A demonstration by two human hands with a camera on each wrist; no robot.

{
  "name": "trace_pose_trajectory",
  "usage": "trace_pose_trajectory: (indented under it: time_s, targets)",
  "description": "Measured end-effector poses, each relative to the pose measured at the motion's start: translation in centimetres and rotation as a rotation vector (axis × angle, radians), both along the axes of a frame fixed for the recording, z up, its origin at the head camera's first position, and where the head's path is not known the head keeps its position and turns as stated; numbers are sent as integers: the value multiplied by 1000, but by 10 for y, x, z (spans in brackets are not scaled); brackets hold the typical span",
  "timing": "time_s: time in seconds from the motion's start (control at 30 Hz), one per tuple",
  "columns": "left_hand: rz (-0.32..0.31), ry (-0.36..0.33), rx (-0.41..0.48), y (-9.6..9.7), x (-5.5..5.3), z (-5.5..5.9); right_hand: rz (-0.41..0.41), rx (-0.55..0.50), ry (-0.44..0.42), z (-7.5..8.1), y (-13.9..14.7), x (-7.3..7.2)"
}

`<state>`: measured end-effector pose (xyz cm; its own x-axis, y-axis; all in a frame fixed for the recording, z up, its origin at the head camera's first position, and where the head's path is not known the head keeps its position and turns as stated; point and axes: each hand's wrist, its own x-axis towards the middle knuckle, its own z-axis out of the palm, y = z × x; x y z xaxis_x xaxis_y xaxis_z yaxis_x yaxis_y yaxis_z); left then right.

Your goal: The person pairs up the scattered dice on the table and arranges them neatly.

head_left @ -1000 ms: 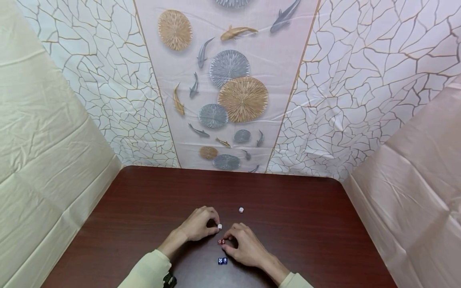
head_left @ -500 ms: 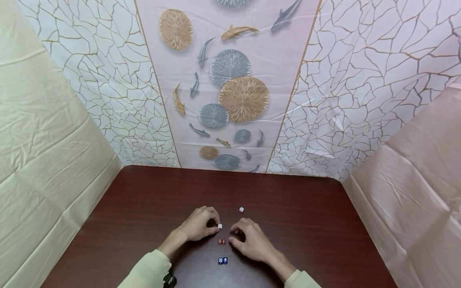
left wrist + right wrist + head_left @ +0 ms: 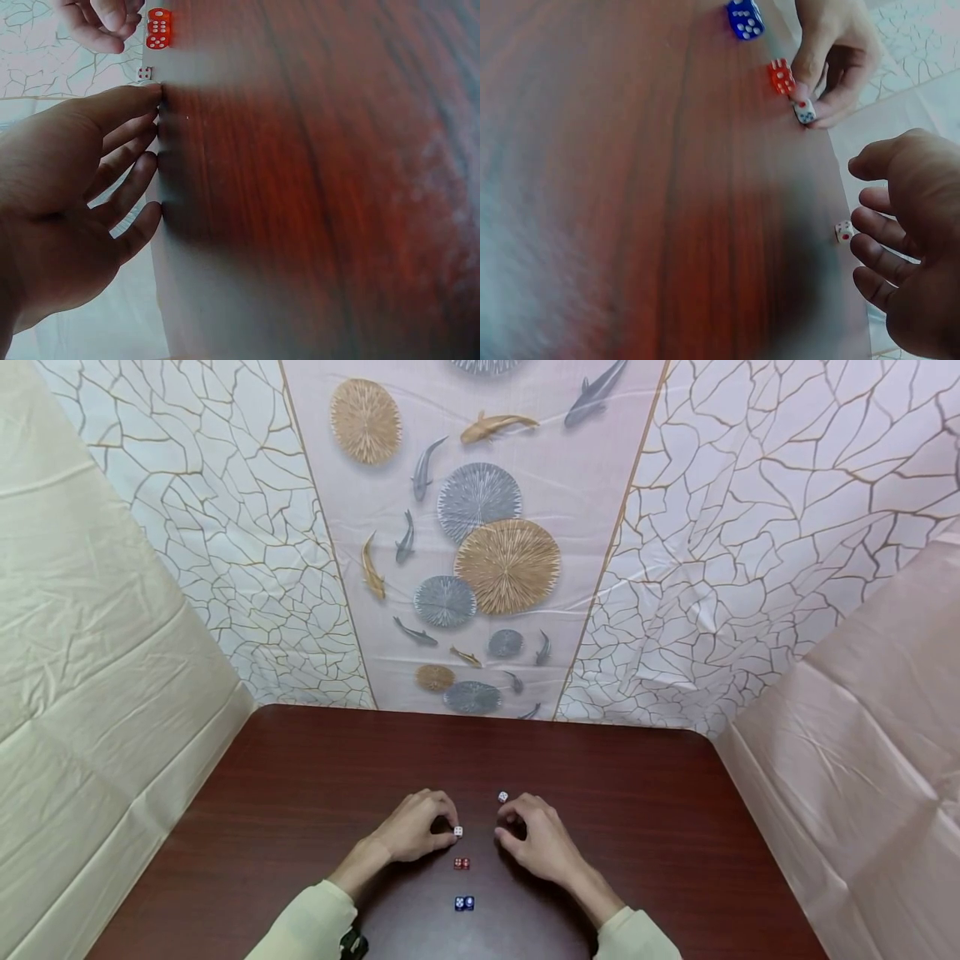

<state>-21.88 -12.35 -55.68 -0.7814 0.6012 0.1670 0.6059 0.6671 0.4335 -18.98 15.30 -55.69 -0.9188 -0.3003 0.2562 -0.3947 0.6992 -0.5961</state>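
Note:
My left hand point(image 3: 408, 828) pinches a white die point(image 3: 458, 832) between thumb and finger, with the die resting on the table. The right wrist view also shows this white die point(image 3: 805, 112) at the fingertips. My right hand point(image 3: 542, 842) hovers with loosely bent fingers and holds nothing. Just beyond its fingertips, a second white die point(image 3: 503, 797) sits on the table. Two red dice point(image 3: 462, 864) stand side by side between the hands, nearer me. Closer still is a pair of blue dice point(image 3: 464, 903), also side by side.
The dark red-brown wooden table point(image 3: 337, 752) reaches back to a patterned cloth wall point(image 3: 465, 635). Pale cloth hangs along the left side point(image 3: 112, 652) and the right side point(image 3: 847, 760). A dark object point(image 3: 353, 943) shows beside the left sleeve.
My right hand has left the red dice and moved away and to the right, up to the far white die. The left hand has stayed at its white die.

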Motion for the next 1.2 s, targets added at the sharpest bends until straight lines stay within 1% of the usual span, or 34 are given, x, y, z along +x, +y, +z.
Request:
trace_pose_trajectory:
  time_s: [0.2, 0.37, 0.63, 0.9, 1.07, 1.2]
  targets:
    - [3, -11, -9, -1, -2, 0, -31, 3, 6, 1, 3, -11]
    - [3, -3, -6, 0, -1, -1, -60, 17, 22, 1, 6, -19]
    - [1, -3, 0, -1, -2, -1, -81, 27, 7, 0, 8, -31]
    - [7, -5, 0, 0, 0, 0, -83, 61, 2, -2, 7, -39]
    - [14, -14, -2, 1, 0, -1, -77, 79, 10, -4, 6, -41]
    - [11, -6, 0, 1, 0, -1, -79, 84, 9, -6, 4, -43]
